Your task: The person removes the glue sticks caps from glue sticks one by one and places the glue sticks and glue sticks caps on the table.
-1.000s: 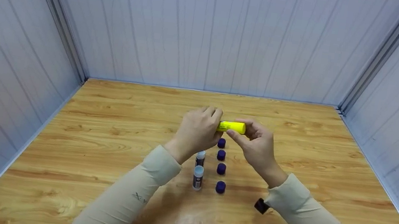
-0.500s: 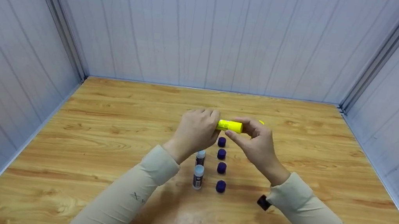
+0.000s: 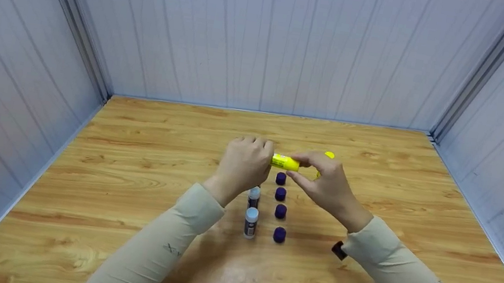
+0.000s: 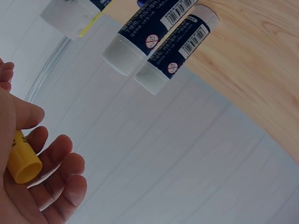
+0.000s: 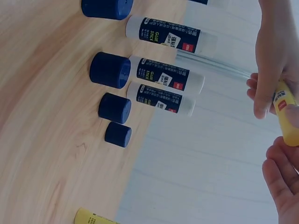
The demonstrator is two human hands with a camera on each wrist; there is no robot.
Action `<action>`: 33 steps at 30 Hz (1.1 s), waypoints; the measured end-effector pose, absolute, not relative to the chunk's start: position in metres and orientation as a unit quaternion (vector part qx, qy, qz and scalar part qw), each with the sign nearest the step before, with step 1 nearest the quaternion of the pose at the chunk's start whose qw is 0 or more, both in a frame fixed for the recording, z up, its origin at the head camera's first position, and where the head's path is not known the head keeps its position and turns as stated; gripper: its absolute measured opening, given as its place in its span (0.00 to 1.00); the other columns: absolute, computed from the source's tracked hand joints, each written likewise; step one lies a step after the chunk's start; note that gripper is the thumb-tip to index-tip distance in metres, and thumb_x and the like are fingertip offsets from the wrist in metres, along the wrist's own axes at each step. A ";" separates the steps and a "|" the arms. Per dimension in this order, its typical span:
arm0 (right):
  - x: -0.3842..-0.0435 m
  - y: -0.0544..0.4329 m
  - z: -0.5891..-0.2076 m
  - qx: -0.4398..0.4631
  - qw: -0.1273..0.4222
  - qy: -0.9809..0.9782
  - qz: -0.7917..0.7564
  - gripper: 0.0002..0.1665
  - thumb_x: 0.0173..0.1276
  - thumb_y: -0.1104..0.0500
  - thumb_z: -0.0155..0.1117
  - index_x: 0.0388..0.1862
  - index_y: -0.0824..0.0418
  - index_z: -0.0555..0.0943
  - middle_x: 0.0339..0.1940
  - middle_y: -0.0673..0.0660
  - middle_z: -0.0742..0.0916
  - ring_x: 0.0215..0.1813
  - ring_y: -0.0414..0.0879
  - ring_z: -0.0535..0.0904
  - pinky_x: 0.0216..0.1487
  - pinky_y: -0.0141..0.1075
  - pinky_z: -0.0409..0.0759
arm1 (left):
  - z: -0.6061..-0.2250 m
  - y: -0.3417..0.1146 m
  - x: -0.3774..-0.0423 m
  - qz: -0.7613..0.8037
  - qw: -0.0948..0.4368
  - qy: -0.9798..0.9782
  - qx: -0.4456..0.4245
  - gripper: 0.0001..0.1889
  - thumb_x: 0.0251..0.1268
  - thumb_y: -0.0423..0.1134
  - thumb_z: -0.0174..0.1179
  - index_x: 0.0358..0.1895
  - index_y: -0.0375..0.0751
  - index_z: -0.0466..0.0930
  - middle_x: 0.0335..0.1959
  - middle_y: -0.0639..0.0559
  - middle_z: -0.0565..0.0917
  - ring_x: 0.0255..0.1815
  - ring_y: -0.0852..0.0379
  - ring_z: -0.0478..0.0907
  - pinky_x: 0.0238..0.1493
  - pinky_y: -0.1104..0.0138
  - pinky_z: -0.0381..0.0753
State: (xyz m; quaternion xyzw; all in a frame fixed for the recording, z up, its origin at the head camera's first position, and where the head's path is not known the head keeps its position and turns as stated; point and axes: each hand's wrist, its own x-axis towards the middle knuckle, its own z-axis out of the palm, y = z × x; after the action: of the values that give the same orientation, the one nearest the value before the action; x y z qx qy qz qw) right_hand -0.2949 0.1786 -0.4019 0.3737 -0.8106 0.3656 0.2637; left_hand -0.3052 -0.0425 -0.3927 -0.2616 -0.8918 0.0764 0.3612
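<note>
My left hand [image 3: 245, 160] grips one end of a yellow glue stick [image 3: 285, 162], held level above the table. My right hand [image 3: 326, 177] pinches its other end between thumb and forefinger. The left wrist view shows the stick's round yellow end [image 4: 25, 168] among the left fingers. Below the hands, dark-blue glue sticks [image 3: 250, 223] stand upright in a row, their white upper parts uncovered; the left hand hides some. Beside them runs a row of several dark-blue caps [image 3: 279, 234].
A second yellow glue stick [image 3: 329, 155] stands behind the right hand, partly hidden. A small black object [image 3: 339, 250] shows by the right cuff. Pale panel walls [image 3: 267, 39] enclose the wooden table [image 3: 145, 155] at the back and sides.
The held yellow glue stick has shifted slightly left and down. The right thumb and forefinger have come nearer its right end. More of the standing yellow stick shows behind the right hand.
</note>
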 end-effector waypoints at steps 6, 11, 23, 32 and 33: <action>-0.293 0.171 -0.402 0.384 0.254 -0.804 0.377 0.16 0.65 0.69 0.81 0.52 0.67 0.89 0.47 0.60 0.94 0.47 0.54 0.91 0.52 0.47 0.91 | -0.393 -0.038 -0.302 0.088 0.379 -0.875 -0.289 0.12 0.76 0.45 0.67 0.32 0.45 0.82 0.25 0.54 0.88 0.17 0.59 0.80 0.19 0.68 0.81; -0.293 0.168 -0.401 0.394 0.249 -0.800 0.378 0.18 0.64 0.71 0.80 0.54 0.67 0.90 0.47 0.60 0.94 0.47 0.54 0.91 0.52 0.48 0.91 | -0.395 -0.037 -0.301 0.091 0.394 -0.866 -0.293 0.13 0.72 0.46 0.71 0.30 0.47 0.83 0.19 0.55 0.84 0.12 0.61 0.69 0.15 0.69 0.77; -0.295 0.179 -0.397 0.387 0.266 -0.808 0.355 0.14 0.67 0.69 0.79 0.51 0.68 0.89 0.46 0.62 0.94 0.47 0.56 0.91 0.51 0.49 0.91 | -0.390 -0.050 -0.305 0.086 0.364 -0.885 -0.278 0.11 0.72 0.42 0.71 0.29 0.44 0.84 0.14 0.55 0.80 0.12 0.63 0.63 0.13 0.68 0.74; -0.305 0.189 -0.397 0.362 0.279 -0.822 0.340 0.13 0.69 0.66 0.79 0.51 0.66 0.90 0.44 0.60 0.94 0.45 0.53 0.90 0.43 0.44 0.88 | -0.391 -0.065 -0.315 0.066 0.349 -0.900 -0.254 0.14 0.67 0.42 0.74 0.26 0.43 0.81 0.14 0.55 0.79 0.15 0.63 0.56 0.14 0.67 0.60; -0.306 0.189 -0.397 0.362 0.277 -0.822 0.339 0.13 0.69 0.66 0.79 0.51 0.66 0.90 0.44 0.60 0.94 0.45 0.54 0.90 0.43 0.44 0.88 | -0.391 -0.066 -0.315 0.064 0.347 -0.900 -0.254 0.14 0.67 0.41 0.74 0.26 0.43 0.80 0.14 0.55 0.79 0.15 0.63 0.56 0.14 0.67 0.59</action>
State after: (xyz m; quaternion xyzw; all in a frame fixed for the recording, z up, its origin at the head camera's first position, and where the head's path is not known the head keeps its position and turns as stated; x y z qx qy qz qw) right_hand -0.3055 0.1893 -0.3973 0.3623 -0.8225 0.3395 0.2774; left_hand -0.3149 -0.0657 -0.3914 -0.2540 -0.9004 0.0644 0.3472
